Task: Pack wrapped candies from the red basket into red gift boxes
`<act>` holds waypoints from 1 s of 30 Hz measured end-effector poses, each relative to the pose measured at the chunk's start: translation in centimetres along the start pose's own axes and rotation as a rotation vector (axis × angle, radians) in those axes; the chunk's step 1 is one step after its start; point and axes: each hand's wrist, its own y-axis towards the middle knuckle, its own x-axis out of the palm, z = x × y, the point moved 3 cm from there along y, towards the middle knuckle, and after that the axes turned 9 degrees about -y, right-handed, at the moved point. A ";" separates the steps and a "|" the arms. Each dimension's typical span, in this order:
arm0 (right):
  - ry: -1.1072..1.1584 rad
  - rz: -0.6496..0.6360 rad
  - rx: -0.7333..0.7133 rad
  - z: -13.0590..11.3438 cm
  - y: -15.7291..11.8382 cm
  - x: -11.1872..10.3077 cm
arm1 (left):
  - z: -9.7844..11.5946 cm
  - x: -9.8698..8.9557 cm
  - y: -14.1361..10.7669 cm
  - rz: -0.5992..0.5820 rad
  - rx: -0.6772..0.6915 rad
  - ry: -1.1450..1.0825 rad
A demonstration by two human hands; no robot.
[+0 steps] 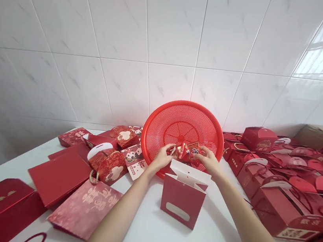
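A red plastic strainer basket [187, 104] leans tilted against the wall, with red and gold wrapped candies [186, 152] in its lower part. My left hand [162, 157] reaches over the rim, its fingers pinched on a small shiny wrapped candy [173, 150]. On the other side, my right hand [208, 159] has its fingertips closed on a red wrapper packet [195, 149] with dark lettering. Between my forearms an upright red paper gift bag [182, 199] stands with its white-lined top open. A pale oval label marks its front. The bag's inside bottom is hidden.
Red gift bags [86, 208] and patterned boxes [110, 166] lie on the white table [146, 238] to the left. Rows of red handled gift boxes [284, 204] crowd the right side. A cardboard box [314, 136] sits at the back right, before the tiled wall [175, 39].
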 end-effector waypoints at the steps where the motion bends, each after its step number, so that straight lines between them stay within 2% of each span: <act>1: 0.025 -0.026 0.040 0.4 0.1 0.0 | -0.1 0.0 0.1 0.014 -0.006 -0.028; 4: 0.100 -0.058 0.154 1.4 0.2 0.0 | -0.3 0.1 0.3 0.074 -0.014 -0.129; 12: 0.208 -0.045 0.215 2.4 0.5 0.3 | -0.7 -0.3 0.6 0.211 0.027 -0.339; 15: 0.247 -0.048 0.249 2.7 0.7 0.8 | -0.1 -0.4 0.4 0.225 0.105 -0.358; 17: 0.288 -0.054 0.264 2.7 0.7 1.1 | 0.5 0.0 0.1 0.157 0.192 -0.303; 19: 0.333 -0.076 0.273 2.7 0.8 1.5 | 0.7 0.7 -0.2 -0.015 0.222 -0.201; 21: 0.402 -0.087 0.276 2.6 0.8 1.7 | 0.5 1.5 -0.4 -0.220 0.186 -0.104; 23: 0.468 -0.066 0.280 2.7 0.9 1.7 | 0.1 2.1 -0.6 -0.362 0.167 -0.024; 26: 0.491 -0.017 0.304 3.4 1.2 1.7 | -0.5 2.4 -0.6 -0.443 0.171 0.048; 30: 0.480 0.008 0.325 4.4 1.4 1.8 | -0.7 2.4 -0.6 -0.394 0.125 0.036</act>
